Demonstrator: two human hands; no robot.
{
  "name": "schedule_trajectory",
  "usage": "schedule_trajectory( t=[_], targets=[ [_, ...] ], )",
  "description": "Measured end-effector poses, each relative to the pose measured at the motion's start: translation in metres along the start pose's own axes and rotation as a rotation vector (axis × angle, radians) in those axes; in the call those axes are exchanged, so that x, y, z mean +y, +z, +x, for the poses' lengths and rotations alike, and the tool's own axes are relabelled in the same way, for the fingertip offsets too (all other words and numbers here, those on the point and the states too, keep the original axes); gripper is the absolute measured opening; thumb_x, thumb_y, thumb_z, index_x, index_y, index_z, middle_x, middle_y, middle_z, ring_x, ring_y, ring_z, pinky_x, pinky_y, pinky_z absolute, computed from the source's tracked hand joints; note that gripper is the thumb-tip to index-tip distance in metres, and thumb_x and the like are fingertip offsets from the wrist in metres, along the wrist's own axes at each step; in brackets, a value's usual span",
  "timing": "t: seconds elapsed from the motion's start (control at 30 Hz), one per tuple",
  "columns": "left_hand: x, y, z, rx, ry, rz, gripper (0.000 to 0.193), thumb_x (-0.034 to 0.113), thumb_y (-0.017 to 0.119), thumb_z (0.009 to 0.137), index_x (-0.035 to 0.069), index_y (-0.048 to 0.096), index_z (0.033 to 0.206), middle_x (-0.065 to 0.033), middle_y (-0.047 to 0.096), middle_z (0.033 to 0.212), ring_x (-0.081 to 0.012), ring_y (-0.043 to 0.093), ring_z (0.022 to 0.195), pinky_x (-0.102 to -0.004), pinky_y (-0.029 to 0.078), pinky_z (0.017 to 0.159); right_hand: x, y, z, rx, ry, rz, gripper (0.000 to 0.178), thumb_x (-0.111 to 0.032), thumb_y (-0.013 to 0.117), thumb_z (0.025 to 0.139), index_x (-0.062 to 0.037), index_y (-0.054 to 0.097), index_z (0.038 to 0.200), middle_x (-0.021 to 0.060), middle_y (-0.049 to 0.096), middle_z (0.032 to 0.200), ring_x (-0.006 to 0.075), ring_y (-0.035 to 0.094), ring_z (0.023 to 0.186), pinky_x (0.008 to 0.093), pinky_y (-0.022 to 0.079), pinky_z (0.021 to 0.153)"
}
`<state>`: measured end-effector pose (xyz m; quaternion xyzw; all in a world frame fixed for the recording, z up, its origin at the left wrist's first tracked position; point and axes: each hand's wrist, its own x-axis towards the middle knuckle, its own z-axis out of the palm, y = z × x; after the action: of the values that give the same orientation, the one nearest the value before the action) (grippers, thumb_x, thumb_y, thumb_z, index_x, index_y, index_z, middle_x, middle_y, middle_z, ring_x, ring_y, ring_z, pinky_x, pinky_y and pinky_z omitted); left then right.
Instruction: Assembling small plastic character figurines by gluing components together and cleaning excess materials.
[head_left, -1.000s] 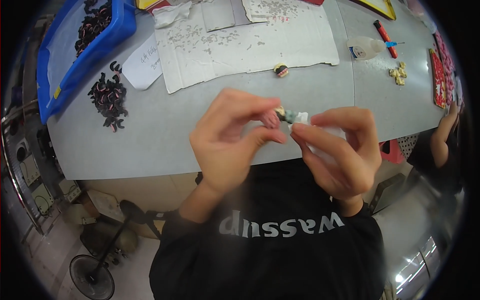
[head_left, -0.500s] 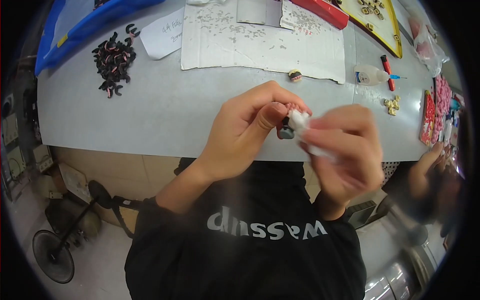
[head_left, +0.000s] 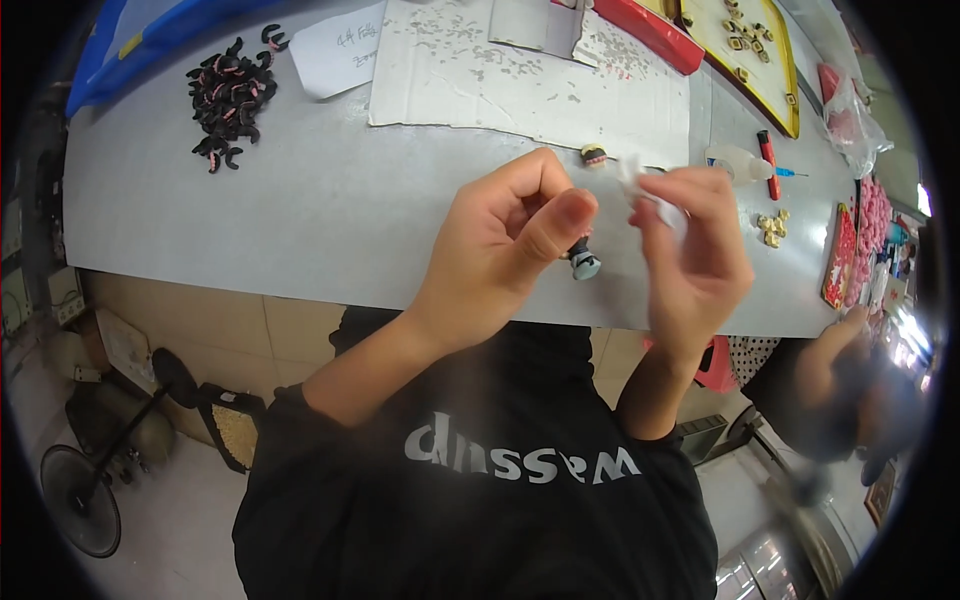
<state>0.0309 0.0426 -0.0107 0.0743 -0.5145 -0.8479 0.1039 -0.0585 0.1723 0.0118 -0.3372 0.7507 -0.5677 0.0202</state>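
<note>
My left hand [head_left: 505, 240] pinches a small dark part with a pale grey round end [head_left: 583, 262], which sticks out below the thumb. My right hand [head_left: 695, 255] holds a crumpled white scrap [head_left: 640, 182] between thumb and fingers, a little to the right of the part and apart from it. Both hands hover over the near edge of the grey table [head_left: 300, 210]. A similar small round piece [head_left: 594, 155] lies on the table just beyond my left fingers.
A pile of black curved pieces [head_left: 228, 95] lies far left. A cardboard sheet [head_left: 520, 75], a white paper note [head_left: 340, 45], a glue bottle [head_left: 735, 163], a red pen [head_left: 766, 163], small gold bits [head_left: 770, 228] and trays [head_left: 745, 50] fill the far side. Another person [head_left: 850, 390] sits at the right.
My hands have drawn apart: the right hand with the white scrap has lifted away from the small part, which stays in the left hand. The view has shifted toward the table.
</note>
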Motion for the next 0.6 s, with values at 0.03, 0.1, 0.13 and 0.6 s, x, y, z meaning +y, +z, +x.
schedule_trajectory(
  t=[0.03, 0.1, 0.13, 0.6],
  targets=[
    [0.000, 0.002, 0.001, 0.011, -0.011, -0.013, 0.044, 0.048, 0.043, 0.086, 0.006, 0.041, 0.070, 0.0002, 0.040, 0.064, -0.0049, 0.032, 0.057, -0.0187, 0.026, 0.052, -0.006, -0.001, -0.002, -0.001, -0.001, 0.000, 0.030, 0.011, 0.058, 0.057, 0.0006, 0.061, 0.085, 0.0105, 0.053, 0.081, 0.0178, 0.051, 0.075, 0.0242, 0.041, 0.064],
    [0.000, 0.003, -0.001, 0.031, -0.025, -0.024, 0.045, 0.048, 0.042, 0.086, 0.007, 0.040, 0.069, 0.0001, 0.039, 0.064, -0.0053, 0.031, 0.057, -0.0193, 0.026, 0.052, -0.027, -0.001, -0.007, -0.005, -0.002, 0.092, 0.029, 0.013, 0.059, 0.059, -0.0001, 0.062, 0.084, 0.0117, 0.054, 0.082, 0.0175, 0.052, 0.075, 0.0243, 0.042, 0.064],
    [-0.001, 0.003, -0.001, 0.041, -0.008, -0.029, 0.044, 0.047, 0.042, 0.086, 0.007, 0.039, 0.069, 0.0002, 0.038, 0.064, -0.0053, 0.031, 0.058, -0.0195, 0.025, 0.052, -0.037, -0.001, -0.005, -0.176, -0.074, 0.038, 0.021, 0.011, 0.061, 0.063, 0.0041, 0.057, 0.082, 0.0135, 0.051, 0.086, 0.0174, 0.051, 0.069, 0.0248, 0.044, 0.056],
    [0.002, 0.017, 0.001, 0.314, -0.020, -0.173, 0.027, 0.024, 0.060, 0.083, 0.007, 0.042, 0.072, 0.0037, 0.043, 0.064, -0.0010, 0.036, 0.059, -0.0158, 0.030, 0.051, -0.036, 0.017, -0.010, 0.091, -0.219, -0.244, 0.032, 0.009, 0.069, 0.057, 0.0040, 0.060, 0.088, 0.0150, 0.055, 0.091, 0.0213, 0.056, 0.077, 0.0275, 0.047, 0.064]
  ],
)
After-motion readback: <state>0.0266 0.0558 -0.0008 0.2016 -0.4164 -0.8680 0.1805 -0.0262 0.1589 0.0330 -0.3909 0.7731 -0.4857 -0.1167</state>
